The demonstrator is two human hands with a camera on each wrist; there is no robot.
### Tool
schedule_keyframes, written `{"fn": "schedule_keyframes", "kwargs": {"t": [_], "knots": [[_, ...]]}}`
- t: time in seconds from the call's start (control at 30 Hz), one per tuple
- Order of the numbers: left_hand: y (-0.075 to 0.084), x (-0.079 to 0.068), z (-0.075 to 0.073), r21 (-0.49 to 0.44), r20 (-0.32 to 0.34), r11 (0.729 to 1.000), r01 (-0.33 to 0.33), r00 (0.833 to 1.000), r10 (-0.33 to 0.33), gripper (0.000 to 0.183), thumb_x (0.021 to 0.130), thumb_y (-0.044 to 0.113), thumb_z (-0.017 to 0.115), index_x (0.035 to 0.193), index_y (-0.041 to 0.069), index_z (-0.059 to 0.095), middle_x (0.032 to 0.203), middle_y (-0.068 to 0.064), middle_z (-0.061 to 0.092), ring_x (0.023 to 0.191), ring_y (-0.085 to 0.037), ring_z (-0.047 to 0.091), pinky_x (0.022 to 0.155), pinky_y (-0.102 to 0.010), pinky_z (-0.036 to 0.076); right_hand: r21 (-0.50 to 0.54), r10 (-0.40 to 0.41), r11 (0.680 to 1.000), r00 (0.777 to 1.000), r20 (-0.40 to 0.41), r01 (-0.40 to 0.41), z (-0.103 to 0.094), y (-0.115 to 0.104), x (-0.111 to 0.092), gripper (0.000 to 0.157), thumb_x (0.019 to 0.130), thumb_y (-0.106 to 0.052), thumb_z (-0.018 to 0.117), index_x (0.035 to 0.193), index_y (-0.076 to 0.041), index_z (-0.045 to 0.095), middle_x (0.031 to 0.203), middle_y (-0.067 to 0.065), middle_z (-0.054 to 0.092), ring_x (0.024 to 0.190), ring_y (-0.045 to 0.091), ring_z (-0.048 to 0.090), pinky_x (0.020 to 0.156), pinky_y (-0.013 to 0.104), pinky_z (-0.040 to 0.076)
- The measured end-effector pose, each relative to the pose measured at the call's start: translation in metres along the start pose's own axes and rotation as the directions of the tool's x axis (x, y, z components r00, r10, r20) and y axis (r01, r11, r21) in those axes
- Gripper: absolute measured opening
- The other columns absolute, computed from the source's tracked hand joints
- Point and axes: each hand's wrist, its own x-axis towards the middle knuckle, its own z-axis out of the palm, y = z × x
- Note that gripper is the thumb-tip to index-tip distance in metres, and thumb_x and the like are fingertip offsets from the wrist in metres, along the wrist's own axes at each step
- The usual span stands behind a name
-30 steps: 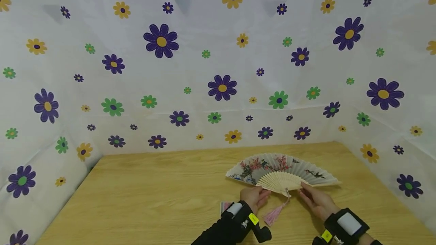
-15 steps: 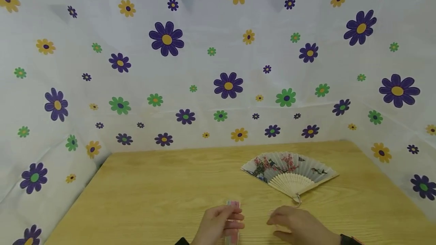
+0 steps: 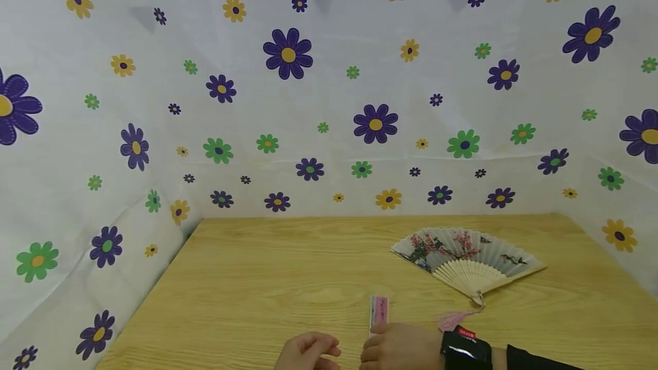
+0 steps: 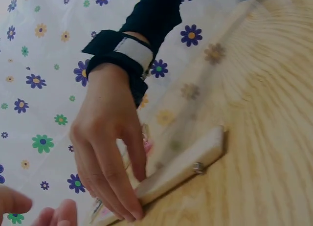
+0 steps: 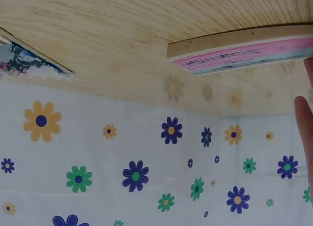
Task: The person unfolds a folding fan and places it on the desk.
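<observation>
A folded hand fan (image 3: 379, 308) lies on the table, its pleated edge pink and grey. My right hand (image 3: 403, 347) is over its near part; in the left wrist view the thumb and fingers of that right hand (image 4: 105, 143) straddle the folded fan (image 4: 183, 162), whose metal rivet (image 4: 198, 167) shows at the near end. Just left of it, my left hand (image 3: 308, 352) is apart from the fan, fingers loosely bent with nothing in them. To the right, an open hand fan (image 3: 468, 261) with printed blossoms and birds lies spread, with a pink tassel (image 3: 454, 320) at its pivot.
The wooden table (image 3: 257, 278) is bordered at the back and sides by a white cloth (image 3: 329, 198) printed with flowers. The open fan's tassel lies close to my right wrist strap (image 3: 465, 347).
Both hands have left the open fan, which stays spread on the table. The left hand touched the folded fan, then drew left; the right hand moved left onto it. The head view has turned left.
</observation>
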Motion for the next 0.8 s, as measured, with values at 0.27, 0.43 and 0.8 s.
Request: {"fn": "schedule_keyframes", "kwargs": {"t": [0.27, 0.43, 0.8], "knots": [[-0.010, 0.007, 0.011, 0.080, 0.173, 0.996, 0.037, 0.984, -0.050, 0.036, 0.089, 0.022, 0.061, 0.107, -0.010, 0.062, 0.089, -0.009, 0.069, 0.080, -0.021, 0.065, 0.069, -0.031, 0.057, -0.193, -0.047, 0.980, 0.998, -0.033, 0.040, -0.016, 0.004, -0.007, 0.023, 0.098, -0.034, 0.047, 0.109, -0.023, 0.064, 0.095, -0.015, 0.062, 0.088, 0.001, 0.052, 0.085, 0.017, 0.041], [-0.009, 0.009, 0.022, 0.070, 0.220, 0.997, -0.014, 0.975, -0.002, 0.035, 0.089, 0.024, 0.064, 0.103, -0.008, 0.066, 0.088, -0.009, 0.070, 0.077, -0.017, 0.065, 0.066, -0.025, 0.056, -0.288, 0.022, 0.957, 0.996, -0.083, -0.045, -0.047, 0.000, -0.020, 0.024, 0.093, -0.030, 0.057, 0.115, -0.022, 0.064, 0.100, -0.015, 0.063, 0.092, 0.003, 0.051, 0.087, 0.018, 0.040], [-0.011, 0.016, 0.041, 0.000, 0.445, 0.990, -0.140, 0.887, 0.125, 0.037, 0.086, 0.008, 0.059, 0.104, -0.024, 0.056, 0.098, -0.034, 0.064, 0.078, -0.007, 0.061, 0.069, -0.016, 0.051, -0.231, 0.106, 0.963, 0.983, -0.153, -0.140, -0.069, -0.015, -0.041, 0.025, 0.096, -0.036, 0.052, 0.111, -0.022, 0.066, 0.102, -0.013, 0.064, 0.097, 0.005, 0.052, 0.092, 0.024, 0.043]]}}
